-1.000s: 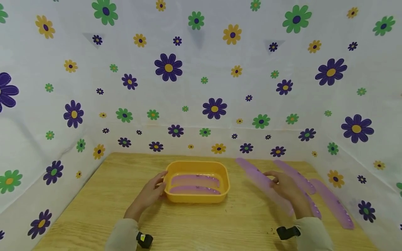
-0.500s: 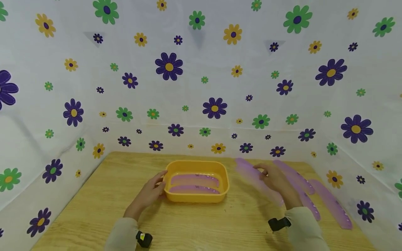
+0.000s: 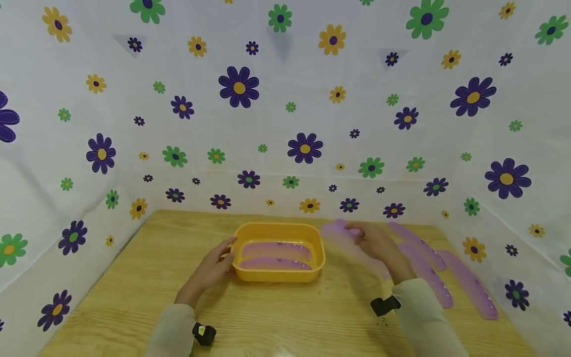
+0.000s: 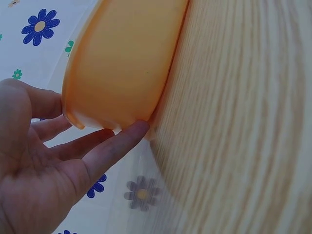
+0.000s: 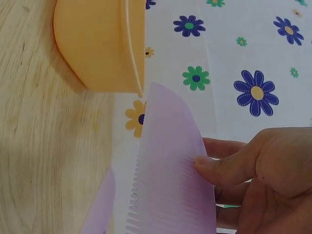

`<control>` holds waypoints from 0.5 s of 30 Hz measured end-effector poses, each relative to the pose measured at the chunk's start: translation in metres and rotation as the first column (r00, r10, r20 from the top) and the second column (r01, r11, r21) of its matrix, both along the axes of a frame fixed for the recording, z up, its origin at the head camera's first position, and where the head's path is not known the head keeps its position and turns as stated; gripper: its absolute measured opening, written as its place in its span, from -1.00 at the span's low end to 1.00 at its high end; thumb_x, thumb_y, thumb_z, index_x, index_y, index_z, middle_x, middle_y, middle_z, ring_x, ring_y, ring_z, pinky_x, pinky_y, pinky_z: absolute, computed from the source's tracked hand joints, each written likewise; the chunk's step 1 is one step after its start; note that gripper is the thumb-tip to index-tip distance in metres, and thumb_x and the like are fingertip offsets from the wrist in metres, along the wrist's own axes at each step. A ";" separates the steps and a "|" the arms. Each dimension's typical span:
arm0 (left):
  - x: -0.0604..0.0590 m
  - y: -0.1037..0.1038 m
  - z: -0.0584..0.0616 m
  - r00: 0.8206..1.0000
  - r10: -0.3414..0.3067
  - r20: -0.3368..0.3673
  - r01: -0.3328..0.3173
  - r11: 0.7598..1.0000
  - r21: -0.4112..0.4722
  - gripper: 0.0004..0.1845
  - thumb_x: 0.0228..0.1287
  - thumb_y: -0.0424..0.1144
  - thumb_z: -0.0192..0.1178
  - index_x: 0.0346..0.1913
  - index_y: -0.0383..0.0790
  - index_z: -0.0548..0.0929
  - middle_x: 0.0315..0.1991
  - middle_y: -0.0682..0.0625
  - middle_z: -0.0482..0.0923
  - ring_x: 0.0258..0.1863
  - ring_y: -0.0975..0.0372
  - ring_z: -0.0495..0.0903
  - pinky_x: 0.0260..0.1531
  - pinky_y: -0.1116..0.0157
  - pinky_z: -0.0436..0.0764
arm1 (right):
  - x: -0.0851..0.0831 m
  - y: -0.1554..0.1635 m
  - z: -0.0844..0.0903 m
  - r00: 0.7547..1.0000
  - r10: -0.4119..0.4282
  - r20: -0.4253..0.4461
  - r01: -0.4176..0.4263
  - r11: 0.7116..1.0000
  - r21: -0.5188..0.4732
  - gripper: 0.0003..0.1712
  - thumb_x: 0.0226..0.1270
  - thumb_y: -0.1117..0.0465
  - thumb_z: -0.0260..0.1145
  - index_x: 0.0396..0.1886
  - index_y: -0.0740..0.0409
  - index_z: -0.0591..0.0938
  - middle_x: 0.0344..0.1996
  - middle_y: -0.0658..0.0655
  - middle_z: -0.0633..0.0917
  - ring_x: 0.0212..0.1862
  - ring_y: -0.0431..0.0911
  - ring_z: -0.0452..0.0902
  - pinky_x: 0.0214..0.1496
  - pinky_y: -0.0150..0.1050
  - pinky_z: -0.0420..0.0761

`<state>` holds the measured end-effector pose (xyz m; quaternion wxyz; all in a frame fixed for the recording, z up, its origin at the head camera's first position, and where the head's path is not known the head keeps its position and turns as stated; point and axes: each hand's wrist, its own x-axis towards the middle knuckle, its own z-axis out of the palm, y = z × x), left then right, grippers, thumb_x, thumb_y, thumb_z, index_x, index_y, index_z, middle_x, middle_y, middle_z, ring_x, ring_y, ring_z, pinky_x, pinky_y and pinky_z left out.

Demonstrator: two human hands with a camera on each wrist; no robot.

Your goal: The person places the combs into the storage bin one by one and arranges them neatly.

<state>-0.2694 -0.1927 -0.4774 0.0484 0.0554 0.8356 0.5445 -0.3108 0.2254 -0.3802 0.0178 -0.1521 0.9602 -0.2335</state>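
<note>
1. The right hand (image 3: 378,245) pinches a comb (image 5: 170,151), thumb on one face and fingers behind; the grip is clamped on it.
2. That comb is translucent lilac, raised off the table (image 3: 267,317) just right of the tub (image 3: 278,276), its rounded tip near the tub's rim.
3. The left hand (image 3: 213,267) touches the tub's left end, fingers fairly straight and apart against the rim and wall, not wrapped round it.
4. Inside the tub, which is orange-yellow, lie a far comb (image 3: 273,250) and a near comb (image 3: 267,265), roughly parallel.
5. Right of the right hand, three loose combs (image 3: 468,285) lie aslant on the table; the sleeve (image 3: 428,317) is close beside them.
6. Another lilac tip (image 3: 340,221) shows behind the held comb.
7. A flowered sheet (image 3: 276,126) stands around the table.
</note>
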 end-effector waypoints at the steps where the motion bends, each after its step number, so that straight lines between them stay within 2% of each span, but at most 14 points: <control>1: 0.000 0.000 0.000 1.000 -0.002 -0.003 0.002 1.000 0.002 -0.43 0.68 -0.27 -0.11 0.63 -0.17 0.14 0.52 -0.41 0.24 0.37 -0.27 0.49 0.11 0.03 0.75 | -0.001 -0.002 0.002 1.000 0.002 0.002 -0.002 1.000 0.002 -0.48 0.34 0.52 0.18 0.28 0.21 0.62 -0.19 0.31 0.73 -0.24 0.03 0.59 -0.23 -0.16 0.64; 7: -0.001 -0.001 0.001 1.000 -0.001 -0.005 0.001 1.000 -0.003 -0.43 0.68 -0.28 -0.11 0.64 -0.17 0.13 0.53 -0.41 0.23 0.38 -0.28 0.47 0.11 0.02 0.75 | -0.006 -0.017 0.008 1.000 0.011 -0.010 -0.011 0.999 0.034 -0.44 0.34 0.53 0.17 0.30 0.13 0.63 -0.17 0.28 0.72 -0.26 0.01 0.54 -0.27 -0.21 0.61; 12: 0.000 0.001 0.001 1.000 -0.004 -0.016 0.004 1.000 -0.021 -0.43 0.67 -0.27 -0.09 0.63 -0.18 0.15 0.53 -0.41 0.23 0.38 -0.29 0.46 0.12 0.01 0.74 | -0.007 -0.032 0.012 1.000 -0.008 0.019 0.007 0.998 0.055 -0.46 0.39 0.49 0.16 0.30 0.08 0.64 -0.07 0.29 0.73 -0.18 0.04 0.57 -0.07 -0.07 0.74; 15: -0.001 0.001 0.001 1.000 -0.007 -0.016 0.007 1.000 -0.015 -0.43 0.67 -0.27 -0.08 0.63 -0.17 0.17 0.52 -0.41 0.25 0.38 -0.28 0.47 0.12 0.01 0.74 | -0.008 -0.041 0.015 0.999 0.000 0.032 -0.002 0.998 0.064 -0.48 0.41 0.48 0.16 0.29 0.07 0.64 -0.06 0.29 0.72 -0.16 0.05 0.57 -0.02 -0.05 0.75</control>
